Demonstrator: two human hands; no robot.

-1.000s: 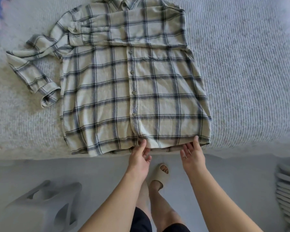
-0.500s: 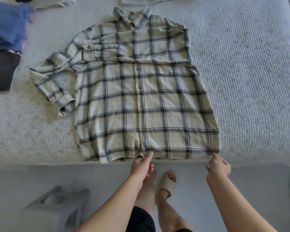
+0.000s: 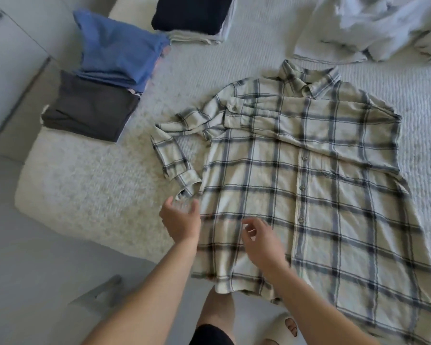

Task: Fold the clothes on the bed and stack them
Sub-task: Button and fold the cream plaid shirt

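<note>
- plaid shirt [image 3: 309,190] lies flat on the bed [image 3: 97,195], buttoned side up
- left hand [image 3: 181,217] hovers loose-fingered just beside its cuff, grasping nothing
- right hand [image 3: 261,241] relaxed above the shirt, empty

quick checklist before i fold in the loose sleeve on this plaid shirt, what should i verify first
1. Shirt lies flat, front up, buttoned: ok.
2. One sleeve already folded across the chest: ok.
3. Loose sleeve lies free beside the body, nothing on it: ok, though it is bent and a little rumpled.
4. Left hand near that sleeve's cuff, empty and ready to grip: ok.
5. Right hand free above the shirt's body, holding nothing: ok.
6. Hem fully on the bed: not ok, the near corner hangs past the edge.
</note>
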